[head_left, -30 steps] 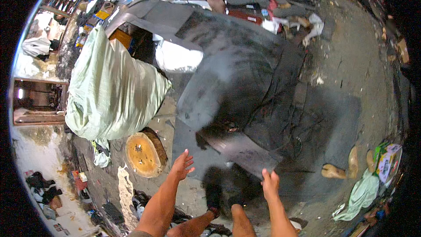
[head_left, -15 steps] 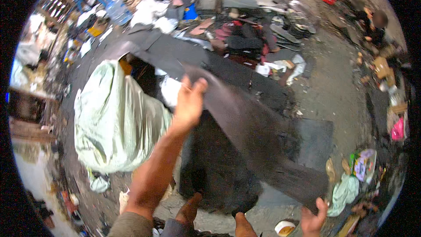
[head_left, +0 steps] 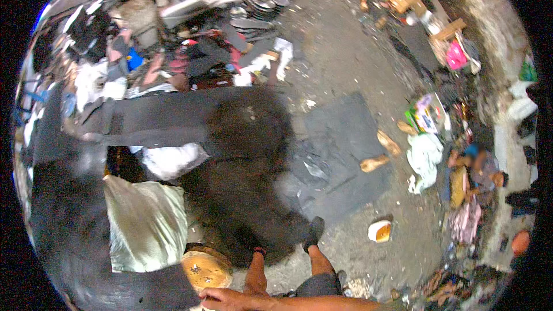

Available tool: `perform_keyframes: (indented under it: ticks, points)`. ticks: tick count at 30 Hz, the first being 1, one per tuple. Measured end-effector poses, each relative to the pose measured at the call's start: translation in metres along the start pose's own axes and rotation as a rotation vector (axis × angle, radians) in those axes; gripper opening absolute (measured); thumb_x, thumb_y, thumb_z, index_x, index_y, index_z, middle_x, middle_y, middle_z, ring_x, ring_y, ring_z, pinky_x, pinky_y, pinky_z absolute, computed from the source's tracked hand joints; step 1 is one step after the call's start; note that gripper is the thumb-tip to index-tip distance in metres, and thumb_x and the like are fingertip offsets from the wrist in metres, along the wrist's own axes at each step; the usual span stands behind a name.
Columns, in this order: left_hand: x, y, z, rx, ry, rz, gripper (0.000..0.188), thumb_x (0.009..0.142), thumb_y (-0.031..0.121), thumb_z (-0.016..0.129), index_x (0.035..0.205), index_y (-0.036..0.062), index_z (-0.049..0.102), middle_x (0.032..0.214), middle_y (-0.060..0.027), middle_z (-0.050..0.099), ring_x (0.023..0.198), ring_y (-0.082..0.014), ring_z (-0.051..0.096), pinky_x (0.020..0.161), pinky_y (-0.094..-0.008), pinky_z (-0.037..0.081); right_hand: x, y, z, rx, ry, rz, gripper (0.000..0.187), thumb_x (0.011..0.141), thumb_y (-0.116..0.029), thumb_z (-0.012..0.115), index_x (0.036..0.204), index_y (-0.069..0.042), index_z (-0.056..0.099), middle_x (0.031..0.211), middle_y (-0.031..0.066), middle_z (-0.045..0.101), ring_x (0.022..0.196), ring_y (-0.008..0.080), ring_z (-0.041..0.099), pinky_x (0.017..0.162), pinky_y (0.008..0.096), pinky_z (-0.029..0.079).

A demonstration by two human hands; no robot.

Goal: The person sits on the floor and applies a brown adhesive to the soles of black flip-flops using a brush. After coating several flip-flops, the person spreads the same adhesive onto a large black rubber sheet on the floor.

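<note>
My right hand reaches across from the lower right, its fingers closed at the corner of a dark sheet by the lower edge. The sheet is smeared by motion and spreads down the left side. Past it stands a pale green sack, partly covered. A round wooden block sits just beyond my hand. My left hand does not show. A long dark strip of material lies across beyond the sack, next to a white plastic bag.
Dark flat sheeting lies on the ground ahead right, with tan shoe-shaped pieces on it. A white container and pale cloth lie to the right. Another person sits farther right. Scrap heaps fill the far left.
The dark sheet, earlier stretched between both hands, has swung to the left and near side. My right hand has crossed leftward; my left hand has left the view. The view has turned right.
</note>
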State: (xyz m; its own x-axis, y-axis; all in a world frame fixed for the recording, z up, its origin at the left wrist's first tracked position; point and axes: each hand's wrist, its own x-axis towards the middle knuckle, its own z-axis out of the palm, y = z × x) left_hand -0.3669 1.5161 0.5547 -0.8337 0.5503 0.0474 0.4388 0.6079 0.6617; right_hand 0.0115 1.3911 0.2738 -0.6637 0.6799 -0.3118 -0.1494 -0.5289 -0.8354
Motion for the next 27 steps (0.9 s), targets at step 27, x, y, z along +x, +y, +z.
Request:
perform_keyframes:
  ticks: [27]
  points:
    - [-0.344,-0.368,0.105,0.778,-1.015,-0.17,0.049,0.102,0.032,0.059,0.139,0.0014,0.058,0.109,-0.0165,0.071,0.099,-0.0258,0.064,0.085,-0.037,0.052,-0.599,0.145,-0.416,-0.61,1.267,0.617,0.026,0.101,-0.024,0.063,0.116,-0.003,0.062,0.1,0.0062,0.068,0.088,0.0165,0.065,0.081,0.033,0.054]
